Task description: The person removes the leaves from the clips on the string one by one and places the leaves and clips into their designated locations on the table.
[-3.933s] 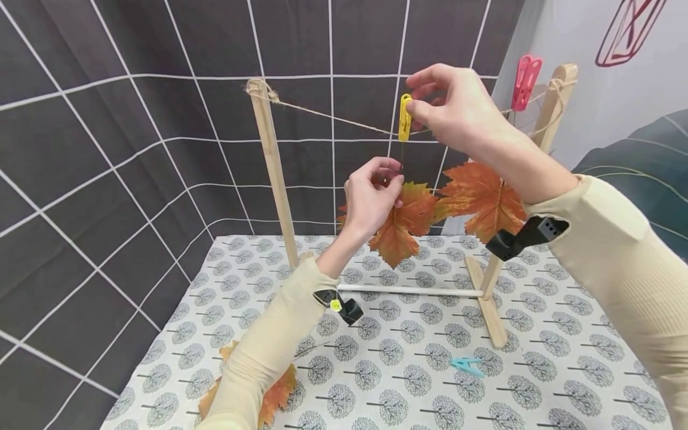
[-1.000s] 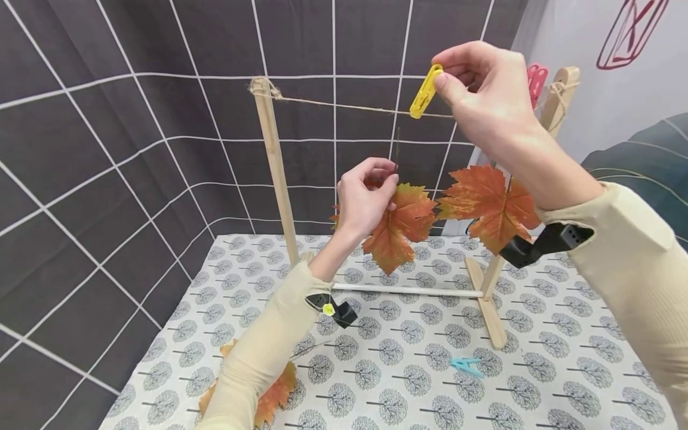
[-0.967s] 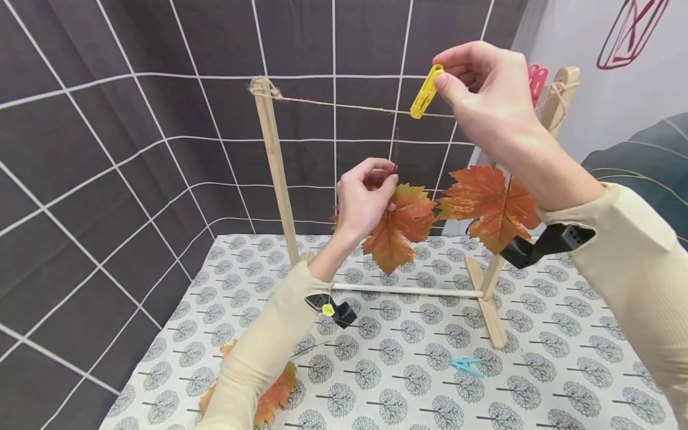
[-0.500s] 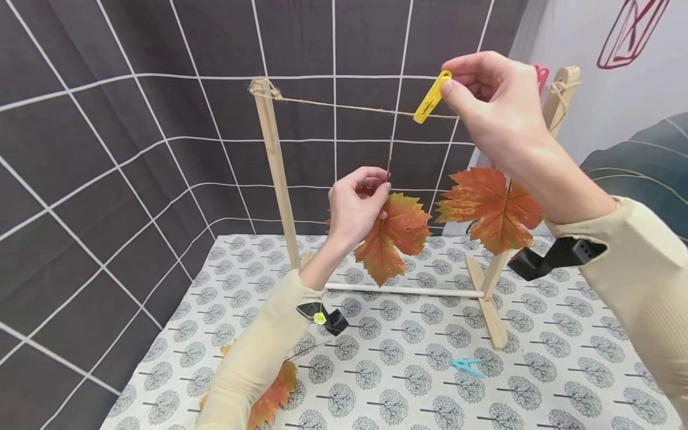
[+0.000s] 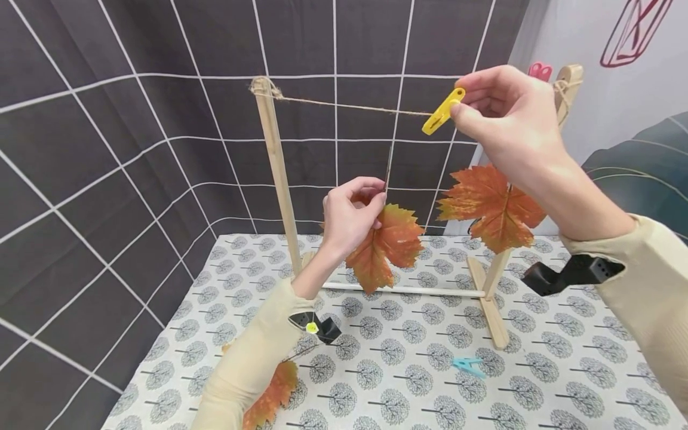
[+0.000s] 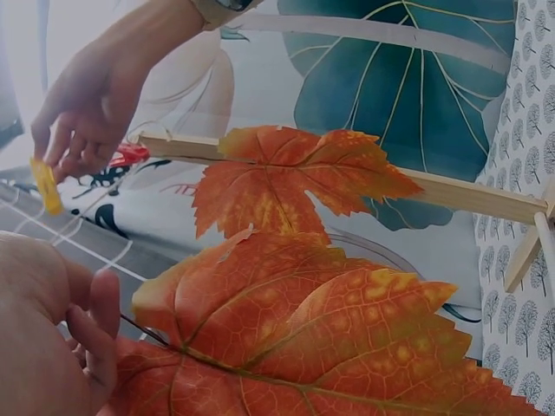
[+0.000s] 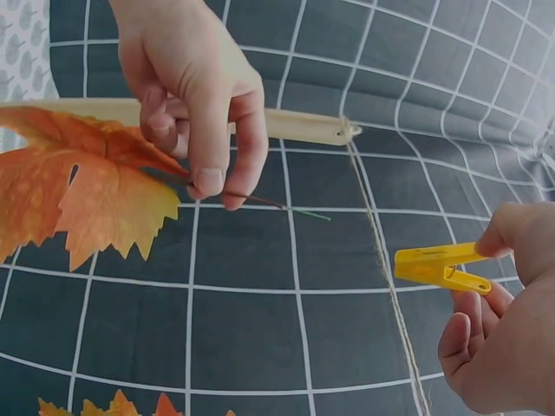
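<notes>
1. Two pinches: left hand [image 5: 346,218] holds an orange leaf [image 5: 384,246] by its stem [image 7: 260,201] below the twine [image 5: 398,111]; right hand [image 5: 518,122] grips a yellow clothespin [image 5: 443,111]
2. Step, seemingly: hanging this leaf
3. Next likely needs stem raised, clothespin squeezed wide

A broad artificial maple leaf [image 5: 384,245], orange-red with yellow-green patches along its jagged edge, is held up in the middle of the scene, blade downward. Its thin, dark stem [image 5: 389,167] stands nearly upright, the free end topmost and turning greenish at the tip; part of the blade's left side is hidden. Higher and to the right, apart from the stem, a yellow plastic clothespin [image 5: 443,111] is held tilted, nose down to the left, its jaws closed and handles spread.
</notes>
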`<state>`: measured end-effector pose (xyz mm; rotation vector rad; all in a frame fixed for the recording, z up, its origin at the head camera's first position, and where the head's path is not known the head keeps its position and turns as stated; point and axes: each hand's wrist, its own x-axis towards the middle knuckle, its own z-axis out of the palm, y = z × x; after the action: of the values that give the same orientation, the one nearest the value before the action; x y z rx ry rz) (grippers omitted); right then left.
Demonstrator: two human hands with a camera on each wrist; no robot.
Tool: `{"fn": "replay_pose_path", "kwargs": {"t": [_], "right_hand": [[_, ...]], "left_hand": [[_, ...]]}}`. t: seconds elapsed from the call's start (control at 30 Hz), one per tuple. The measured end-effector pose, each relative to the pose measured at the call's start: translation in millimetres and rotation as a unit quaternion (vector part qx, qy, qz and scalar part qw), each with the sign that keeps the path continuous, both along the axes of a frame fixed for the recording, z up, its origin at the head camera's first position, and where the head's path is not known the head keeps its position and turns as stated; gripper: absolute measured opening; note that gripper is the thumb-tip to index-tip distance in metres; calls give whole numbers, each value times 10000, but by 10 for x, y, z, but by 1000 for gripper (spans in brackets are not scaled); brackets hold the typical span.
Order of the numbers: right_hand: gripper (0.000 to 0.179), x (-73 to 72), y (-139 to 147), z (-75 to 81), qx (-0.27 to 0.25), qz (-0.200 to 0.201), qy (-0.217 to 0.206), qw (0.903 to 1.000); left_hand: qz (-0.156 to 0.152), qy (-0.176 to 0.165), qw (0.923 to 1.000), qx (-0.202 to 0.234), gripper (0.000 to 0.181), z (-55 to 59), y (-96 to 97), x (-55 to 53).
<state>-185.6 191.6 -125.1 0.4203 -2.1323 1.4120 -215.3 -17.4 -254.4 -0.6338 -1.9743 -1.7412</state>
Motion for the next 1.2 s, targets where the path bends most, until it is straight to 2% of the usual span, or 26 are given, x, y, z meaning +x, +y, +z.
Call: {"fn": "replay_pose_path", "kwargs": {"t": [0.4,0.53,0.7,1.2], "right_hand": [[26,128,131,-127,-41,169,-191,9997],[26,167,177,-187,-29,196,-189,9996],[27,214,238,-262,42,130,-299,9995],[25,320,361,-494,316,-44,-602,9977]], "left_hand": [[57,52,9993,-370,15,-43,-124,89],[109,-31,9987,-489,16,-72,-181,119],[102,-189,9983,-535,17,-103,-258,154],[38,-296,9962,-820,18,-218,-448,234]]}}
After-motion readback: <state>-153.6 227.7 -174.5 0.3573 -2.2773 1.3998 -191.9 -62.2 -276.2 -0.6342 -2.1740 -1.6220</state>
